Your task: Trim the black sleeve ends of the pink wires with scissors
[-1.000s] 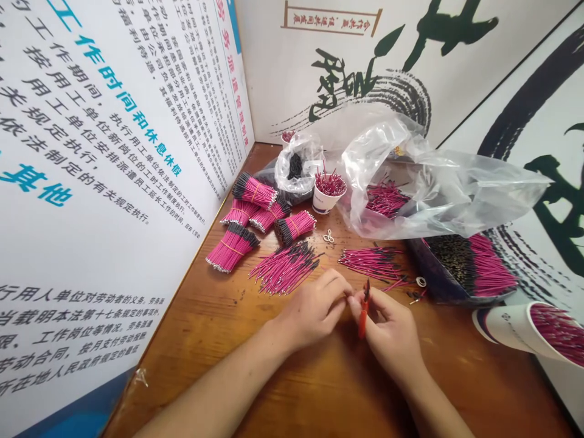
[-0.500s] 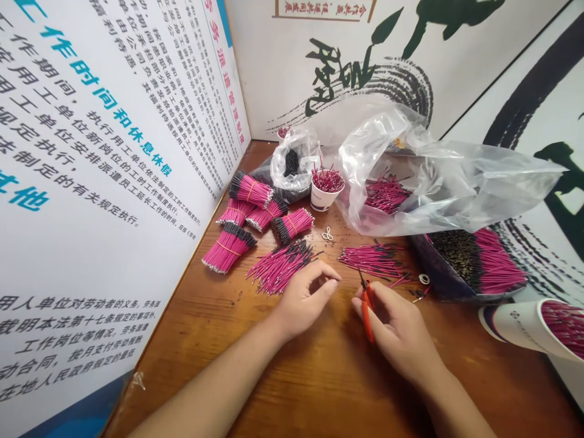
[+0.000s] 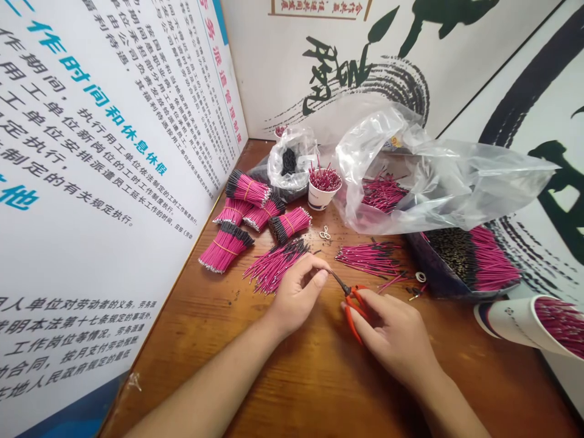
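Note:
My right hand (image 3: 392,322) is closed on red-handled pliers (image 3: 354,307), whose dark jaws point up and left to the fingertips of my left hand (image 3: 298,295). The thumb and index finger of my left hand are pinched together; whatever they hold is too small to make out. Just behind that hand lies a loose pile of pink wires with black ends (image 3: 274,267). A second loose pile of pink wires (image 3: 369,257) lies behind the pliers.
Banded wire bundles (image 3: 223,246) are stacked at the left. Behind stand a paper cup of wires (image 3: 323,194) and a clear plastic bag (image 3: 438,188). At the right are a dark box of wires (image 3: 460,267) and a tilted cup (image 3: 515,319).
The pliers have swung left, so their jaws now reach my left fingertips, and their handles are spread wider. My left thumb and index finger have come together. The view has shifted slightly.

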`<action>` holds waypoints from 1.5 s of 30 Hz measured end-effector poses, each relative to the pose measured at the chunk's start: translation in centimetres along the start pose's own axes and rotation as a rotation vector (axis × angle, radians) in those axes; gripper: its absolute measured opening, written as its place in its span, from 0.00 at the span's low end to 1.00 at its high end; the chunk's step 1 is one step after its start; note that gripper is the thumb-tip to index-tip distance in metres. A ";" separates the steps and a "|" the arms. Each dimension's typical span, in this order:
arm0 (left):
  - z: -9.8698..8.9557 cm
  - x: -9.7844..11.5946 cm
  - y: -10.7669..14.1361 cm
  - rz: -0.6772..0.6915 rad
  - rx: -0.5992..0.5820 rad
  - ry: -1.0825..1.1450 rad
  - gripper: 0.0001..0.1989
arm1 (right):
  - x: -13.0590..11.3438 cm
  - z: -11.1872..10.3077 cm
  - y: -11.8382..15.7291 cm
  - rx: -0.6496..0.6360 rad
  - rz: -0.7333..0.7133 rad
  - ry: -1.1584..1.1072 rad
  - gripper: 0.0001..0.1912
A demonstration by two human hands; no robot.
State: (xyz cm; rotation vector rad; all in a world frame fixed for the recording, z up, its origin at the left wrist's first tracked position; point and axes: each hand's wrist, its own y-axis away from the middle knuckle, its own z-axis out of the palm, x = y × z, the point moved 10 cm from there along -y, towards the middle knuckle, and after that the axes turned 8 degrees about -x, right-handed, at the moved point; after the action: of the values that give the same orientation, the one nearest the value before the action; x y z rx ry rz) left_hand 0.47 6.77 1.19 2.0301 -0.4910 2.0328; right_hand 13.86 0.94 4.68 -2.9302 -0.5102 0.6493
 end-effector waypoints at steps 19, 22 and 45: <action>0.1 -0.3 -0.1 0.000 0.000 0.075 0.05 | 0.6 2.2 0.1 -0.176 0.097 -0.151 0.14; 0.1 -0.4 -0.1 0.003 0.002 0.077 0.05 | 0.7 2.2 0.3 -0.171 0.103 -0.129 0.16; 0.1 -0.4 0.0 0.003 0.016 0.078 0.04 | 0.6 1.9 0.2 -0.166 0.109 -0.135 0.15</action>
State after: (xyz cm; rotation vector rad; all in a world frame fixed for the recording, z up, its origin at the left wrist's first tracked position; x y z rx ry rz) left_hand 0.59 6.75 0.82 1.9514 -0.4645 2.1140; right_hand 13.59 1.00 2.68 -3.1022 -0.4393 0.8626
